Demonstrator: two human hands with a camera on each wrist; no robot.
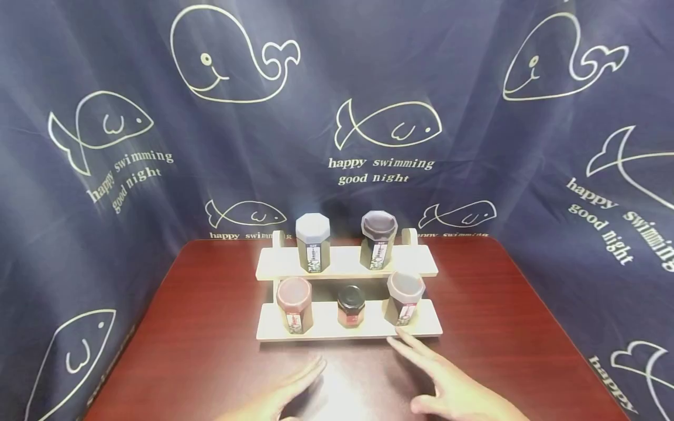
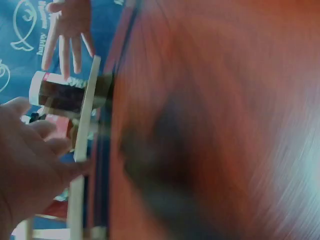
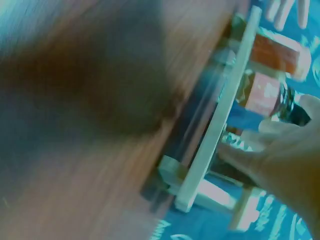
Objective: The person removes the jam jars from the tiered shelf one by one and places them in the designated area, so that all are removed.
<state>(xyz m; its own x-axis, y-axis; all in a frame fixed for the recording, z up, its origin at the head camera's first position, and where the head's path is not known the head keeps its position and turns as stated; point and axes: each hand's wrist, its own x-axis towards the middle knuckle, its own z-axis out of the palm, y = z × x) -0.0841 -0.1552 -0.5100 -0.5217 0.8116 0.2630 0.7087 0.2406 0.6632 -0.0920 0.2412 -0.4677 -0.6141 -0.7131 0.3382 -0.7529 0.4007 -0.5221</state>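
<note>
Both hands are over the near side of a small two-tier rack (image 1: 342,261) that sits on the red-brown bench (image 1: 210,327), and neither grips anything. The right hand (image 1: 450,380) has its fingers (image 1: 419,347) stretched out and parted, tips close to the near edge of the rack, just below the near right jar (image 1: 405,299); whether they touch the wood is hard to say, since the wrist views are partly blurred. The left hand (image 1: 289,389) also has straight, loosely spread fingers, angled toward the gap between the near left jar (image 1: 295,305) and the smaller, black-lidded middle jar (image 1: 351,306). All three of these jars are upright on the near, lower shelf (image 1: 323,323). The far left jar (image 1: 313,242) and far right jar (image 1: 378,241) stand upright on the far shelf, which is set higher, presumably so that jars on it show above the near row. The gap between those two falls behind the middle jar, so the five look staggered, perhaps to keep each lid visible and easy to reach. The labels (image 1: 313,258) face the near side, probably so the person can read them. Beyond the bench hangs a dark blue curtain (image 1: 368,55) with white fish and whale outlines.
</note>
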